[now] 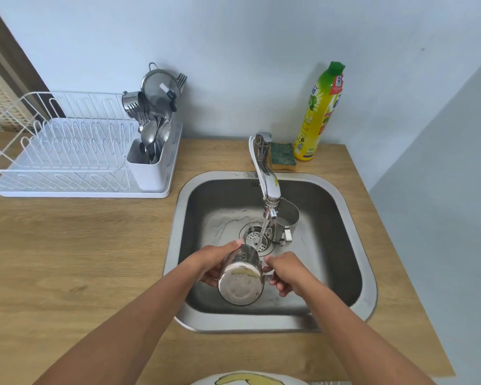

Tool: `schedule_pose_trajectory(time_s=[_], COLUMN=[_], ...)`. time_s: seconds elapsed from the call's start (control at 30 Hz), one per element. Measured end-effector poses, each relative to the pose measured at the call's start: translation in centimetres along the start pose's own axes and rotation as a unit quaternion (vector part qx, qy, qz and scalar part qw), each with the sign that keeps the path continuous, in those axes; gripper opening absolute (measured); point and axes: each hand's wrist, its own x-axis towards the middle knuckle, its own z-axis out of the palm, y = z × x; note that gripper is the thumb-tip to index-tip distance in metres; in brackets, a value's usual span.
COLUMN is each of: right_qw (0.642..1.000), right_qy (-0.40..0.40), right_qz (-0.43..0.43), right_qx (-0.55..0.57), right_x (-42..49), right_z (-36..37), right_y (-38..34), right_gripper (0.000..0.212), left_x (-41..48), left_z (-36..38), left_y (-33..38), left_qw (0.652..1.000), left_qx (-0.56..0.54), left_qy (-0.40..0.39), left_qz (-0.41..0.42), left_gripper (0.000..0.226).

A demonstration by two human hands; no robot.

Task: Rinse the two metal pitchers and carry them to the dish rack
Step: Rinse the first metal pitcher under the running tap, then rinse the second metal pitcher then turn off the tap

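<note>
Stainless-steel pitcher [240, 276] held tilted under a running chrome tap [267, 173], above a square steel sink [353, 226].

Both hands grip the near pitcher, its base turned toward the camera and its mouth angled toward the thin water stream. The left hand [214, 262] wraps around the pitcher's left wall, fingers curled against it; the right hand [286, 273] closes on the handle at its right side. A second steel pitcher [288, 218] stands upright in the basin just behind the drain, beside the spout. The white wire dish rack [67, 151], with cutlery in its holder, sits on the wooden counter [81, 259] well left of the sink. A green-and-yellow sponge [282, 157] and yellow detergent bottle [320, 112] stand behind the tap.
</note>
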Motion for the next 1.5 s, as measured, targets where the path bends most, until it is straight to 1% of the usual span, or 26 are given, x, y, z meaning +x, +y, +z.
schedule_pose_trajectory(time_s=[0.13, 0.27, 0.3, 0.37, 0.4, 0.43, 0.5, 0.6, 0.7, 0.73, 0.8, 0.9, 0.97, 1.07, 1.17, 1.33, 1.5], right_qw=[0.999, 0.997, 0.995, 0.992, 0.991, 0.989, 0.986, 0.983, 0.980, 0.979, 0.971, 0.953, 0.950, 0.969, 0.979, 0.978, 0.979], right_qy=[-0.010, -0.018, -0.014, -0.006, -0.002, 0.002, 0.012, 0.017, 0.032, 0.054, 0.126, 0.237, 0.266, 0.227, 0.191, 0.197, 0.196], right_qz=[-0.036, -0.077, -0.090, -0.120, -0.136, -0.148, -0.165, -0.176, -0.187, -0.191, -0.199, -0.186, -0.161, -0.099, -0.075, -0.068, -0.051], right_qx=[0.014, 0.027, 0.029, 0.024, 0.018, 0.012, 0.007, 0.039, 0.057, 0.053, 0.040, 0.013, 0.002, -0.009, -0.007, 0.016, 0.004], right_x=[-0.2, -0.4, -0.5, -0.6, -0.5, -0.5, -0.2, 0.1, 0.0, 0.2, 0.6, 1.5, 2.0, 2.8, 3.5, 4.7, 5.9], right_z=[0.4, 1.0, 1.2, 1.7, 2.0, 2.3, 2.8, 3.0, 2.7, 2.4, 1.6, -0.2, -1.3, -2.1, -2.1, -2.0, -1.8], right_y=[0.1, -0.1, -0.2, -0.3, -0.4, -0.4, -0.3, -0.2, -0.6, -0.6, -0.6, -0.4, -0.3, -0.2, -0.5, -0.9, -0.7], right_gripper=[0.031, 0.026, 0.024, 0.020, 0.017, 0.015, 0.013, 0.007, 0.007, 0.007, 0.009, 0.008, 0.012, 0.035, 0.047, 0.049, 0.046], left_x=[-0.2, -0.8, -0.9, -0.9, -1.0, -1.0, -1.0, -1.2, -1.0, -0.8, -0.2, 1.2, 2.3, 3.7, 4.8, 6.4, 7.1], left_z=[-0.7, -2.1, -2.4, -2.7, -2.6, -2.5, -2.3, -2.2, -2.2, -2.4, -2.9, -4.2, -4.9, -5.1, -4.8, -4.5, -4.0], left_y=[0.1, 0.3, 0.2, 0.0, 0.0, 0.0, 0.0, 0.1, 0.7, 1.0, 1.5, 2.4, 3.0, 4.2, 5.0, 5.5, 5.5], left_qw=[1.000, 0.996, 0.995, 0.995, 0.994, 0.991, 0.972, 0.931, 0.915, 0.914, 0.917, 0.925, 0.925, 0.922, 0.915, 0.904, 0.901], left_qx=[-0.004, -0.001, -0.004, 0.010, 0.036, 0.073, 0.160, 0.270, 0.304, 0.305, 0.296, 0.268, 0.255, 0.244, 0.254, 0.267, 0.277], left_qy=[-0.013, -0.019, -0.021, -0.019, -0.013, 0.002, 0.057, 0.123, 0.142, 0.146, 0.157, 0.182, 0.208, 0.238, 0.254, 0.277, 0.273], left_qz=[0.017, 0.085, 0.093, 0.094, 0.100, 0.116, 0.163, 0.214, 0.223, 0.224, 0.219, 0.201, 0.191, 0.183, 0.184, 0.188, 0.190], left_gripper=[0.068, 0.050, 0.054, 0.084, 0.098, 0.104, 0.104, 0.103, 0.101, 0.099, 0.096, 0.100, 0.100, 0.098, 0.099, 0.100, 0.105])
